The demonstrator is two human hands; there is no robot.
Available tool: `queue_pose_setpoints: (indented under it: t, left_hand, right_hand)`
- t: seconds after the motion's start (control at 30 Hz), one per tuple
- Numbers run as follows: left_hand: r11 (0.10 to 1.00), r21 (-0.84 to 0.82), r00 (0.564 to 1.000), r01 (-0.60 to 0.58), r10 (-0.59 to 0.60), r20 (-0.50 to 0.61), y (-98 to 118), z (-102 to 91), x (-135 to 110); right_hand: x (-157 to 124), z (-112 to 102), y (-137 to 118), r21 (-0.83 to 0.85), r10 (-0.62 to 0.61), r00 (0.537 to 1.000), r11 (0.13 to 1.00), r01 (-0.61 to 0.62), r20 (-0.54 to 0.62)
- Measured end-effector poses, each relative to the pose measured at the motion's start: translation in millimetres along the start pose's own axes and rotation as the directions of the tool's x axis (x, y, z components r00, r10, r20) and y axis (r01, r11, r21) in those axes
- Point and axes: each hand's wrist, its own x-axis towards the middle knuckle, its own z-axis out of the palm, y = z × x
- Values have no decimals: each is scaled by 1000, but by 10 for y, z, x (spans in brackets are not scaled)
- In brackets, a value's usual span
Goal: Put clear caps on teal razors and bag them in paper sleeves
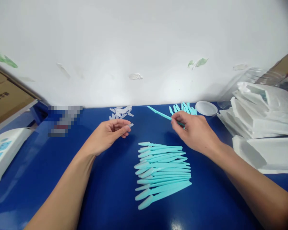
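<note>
My left hand (114,132) pinches a small translucent blade cap (131,125) between thumb and fingertips. In my right hand (190,127) is a turquoise eyebrow razor (159,114), gripped by its handle, its narrow head pointing left toward the wall. The cap and the razor are apart. Below and between my hands lies a stacked row of turquoise eyebrow razors (168,166), their heads to the left with pale caps over them. Behind my left hand is a loose pile of translucent caps (121,111). More turquoise razors (186,108) lie behind my right hand, which partly hides them.
A round translucent lid or dish (206,108) sits by the wall. White padded pouches (264,111) are heaped on the right. At the left are a white device with blue panels (7,153), a cardboard box (7,92) and a blurred-out item (66,119). The tabletop (110,191) is blue.
</note>
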Motion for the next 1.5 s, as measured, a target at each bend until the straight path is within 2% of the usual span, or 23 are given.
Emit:
queue_pose_setpoints:
  t: [0.07,0.13,0.23,0.33,0.53,0.67,0.87,0.97,1.07,1.13,1.23,1.43,1.5]
  left_hand:
    - [990,-142,1000,6,-5,6,-7,32,8]
    - [966,-254,999,40,-38,14,-23,52,24]
    - [927,-363,995,99,-98,20,-49,76,48]
    - [921,-370,993,117,-117,23,-72,97,56]
    - [932,-328,988,152,-136,72,-71,110,35]
    - [928,-346,990,140,-119,80,-40,140,19]
    - [893,-427,989,142,-110,99,-27,336,10]
    - [919,-369,987,138,-99,124,1,384,-15]
    - [992,-83,971,94,-73,227,99,330,-97]
    - [994,105,953,33,-63,297,187,286,-172]
    - [968,251,935,-29,-63,348,278,287,-263]
    - [928,356,924,-108,-38,380,269,344,-276]
    - [927,355,940,-117,-12,341,265,286,-255]
  right_hand:
    - [-74,0,-18,218,24,998,975,-35,54]
    - [-140,30,-43,360,18,997,932,-42,71]
    - [-221,106,-59,499,-67,997,865,38,39]
    - [-270,165,-42,585,-99,995,807,82,-3]
    - [-271,159,-16,574,-101,986,803,158,-131]
    - [-263,130,-33,529,-130,979,826,195,-159]
    - [-278,182,-49,489,-169,966,837,244,-193]
    - [-278,126,-27,458,-260,960,844,280,-108]
    - [-268,-25,4,359,-337,938,888,288,82]
    - [-265,-123,19,310,-387,896,898,313,218]
    - [-284,-200,18,322,-430,824,891,321,368]
    - [-342,-255,-29,260,-324,786,941,215,526]
    - [-316,-261,3,240,-253,807,960,142,534]
